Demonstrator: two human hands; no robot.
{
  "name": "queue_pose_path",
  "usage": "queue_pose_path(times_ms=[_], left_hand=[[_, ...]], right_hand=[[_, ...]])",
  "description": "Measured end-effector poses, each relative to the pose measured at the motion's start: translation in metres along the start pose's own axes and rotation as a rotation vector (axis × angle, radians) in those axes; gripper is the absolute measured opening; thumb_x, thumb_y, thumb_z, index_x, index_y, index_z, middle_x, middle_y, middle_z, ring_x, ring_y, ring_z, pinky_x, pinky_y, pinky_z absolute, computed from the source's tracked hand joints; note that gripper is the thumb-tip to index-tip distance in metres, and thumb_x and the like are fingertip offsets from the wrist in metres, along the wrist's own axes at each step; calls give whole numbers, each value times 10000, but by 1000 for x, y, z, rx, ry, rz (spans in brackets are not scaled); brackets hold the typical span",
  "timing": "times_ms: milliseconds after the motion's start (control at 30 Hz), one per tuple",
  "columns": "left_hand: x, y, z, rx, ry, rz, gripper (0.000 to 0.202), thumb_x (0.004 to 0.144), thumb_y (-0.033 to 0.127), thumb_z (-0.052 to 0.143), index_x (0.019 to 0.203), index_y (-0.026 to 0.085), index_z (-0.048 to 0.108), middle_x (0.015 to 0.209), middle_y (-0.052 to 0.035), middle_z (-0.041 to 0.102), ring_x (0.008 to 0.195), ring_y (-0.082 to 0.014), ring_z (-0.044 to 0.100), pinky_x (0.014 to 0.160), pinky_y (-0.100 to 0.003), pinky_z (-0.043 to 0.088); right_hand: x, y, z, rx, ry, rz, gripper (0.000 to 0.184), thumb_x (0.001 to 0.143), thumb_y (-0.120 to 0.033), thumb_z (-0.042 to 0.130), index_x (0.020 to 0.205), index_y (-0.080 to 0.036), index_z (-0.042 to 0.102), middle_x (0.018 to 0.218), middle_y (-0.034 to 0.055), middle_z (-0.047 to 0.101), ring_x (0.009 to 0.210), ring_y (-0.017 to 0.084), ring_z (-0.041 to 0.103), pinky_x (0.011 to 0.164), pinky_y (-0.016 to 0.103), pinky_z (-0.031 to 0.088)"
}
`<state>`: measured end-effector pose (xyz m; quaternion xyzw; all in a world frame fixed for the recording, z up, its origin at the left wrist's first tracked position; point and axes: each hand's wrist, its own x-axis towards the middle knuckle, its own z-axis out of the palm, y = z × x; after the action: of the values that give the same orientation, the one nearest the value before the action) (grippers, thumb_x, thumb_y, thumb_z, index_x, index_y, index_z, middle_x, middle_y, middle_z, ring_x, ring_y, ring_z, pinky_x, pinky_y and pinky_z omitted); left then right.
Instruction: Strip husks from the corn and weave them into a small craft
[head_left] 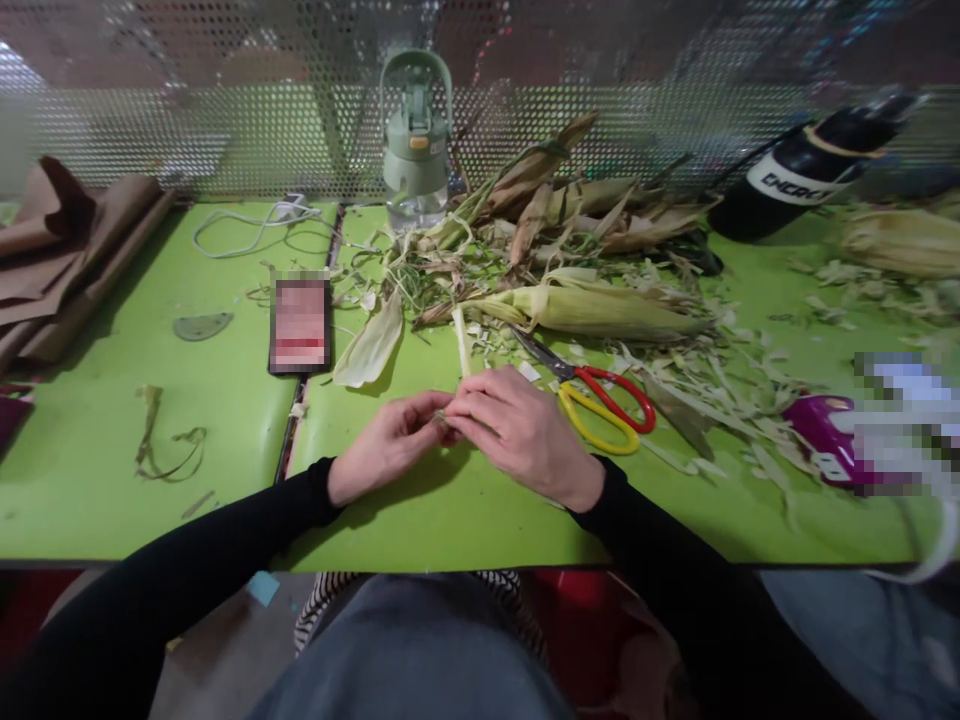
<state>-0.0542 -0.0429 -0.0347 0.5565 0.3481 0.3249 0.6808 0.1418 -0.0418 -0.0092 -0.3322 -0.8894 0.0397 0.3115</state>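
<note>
My left hand and my right hand meet over the green table, fingers pinched together on a small strip of corn husk that is mostly hidden between them. A thin pale husk strip lies just beyond my fingers. Red-and-yellow scissors rest right of my right hand. An unhusked corn cob lies behind the scissors.
A pile of husks and cobs sits at the back with a green water bottle. A phone lies left of centre, a white cable behind it. A black bottle and a purple object are right. Brown cloth is far left.
</note>
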Motion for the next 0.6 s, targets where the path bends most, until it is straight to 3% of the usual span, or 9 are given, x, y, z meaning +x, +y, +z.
queue_pose_path(times_ms=[100,200,300,400,500,600], left_hand=[[2,-2,1,-62,-3,3,298,914,337,658,1118,120,663,978,-82,728,858,-144,661,860,-300,525],[3,-4,2,-148,27,-2,330,913,348,668,1166,137,650,1022,-86,730,899,-154,679,885,-309,526],[5,-6,2,-212,65,16,323,909,353,676,1153,143,643,1029,-80,726,895,-147,677,883,-306,527],[6,-9,1,-175,115,55,307,925,319,652,1174,143,621,962,-61,715,869,-140,665,846,-291,524],[5,-11,-1,-28,138,89,338,942,271,607,1258,152,592,863,-27,693,830,-136,654,802,-275,515],[4,-9,-2,83,90,88,373,953,219,546,1321,163,565,835,-18,697,819,-137,668,781,-270,519]], right_hand=[[0,2,-3,22,53,59,106,962,-231,592,953,-181,685,972,89,684,898,220,622,785,382,528],[1,5,-8,-21,148,221,157,965,-329,596,892,-195,634,892,75,659,836,217,615,728,372,521],[1,7,-11,2,29,318,269,953,-456,602,876,-199,603,814,57,670,767,209,630,683,349,511],[-1,7,-7,129,-127,418,410,896,-534,660,1127,-202,597,888,60,732,783,233,700,660,355,539],[-2,6,-3,250,-172,532,504,921,-491,637,1321,-214,507,910,58,754,780,237,725,658,364,552],[-1,5,-2,437,-242,633,447,942,-532,578,1236,-197,540,824,43,739,726,210,710,610,324,528]])
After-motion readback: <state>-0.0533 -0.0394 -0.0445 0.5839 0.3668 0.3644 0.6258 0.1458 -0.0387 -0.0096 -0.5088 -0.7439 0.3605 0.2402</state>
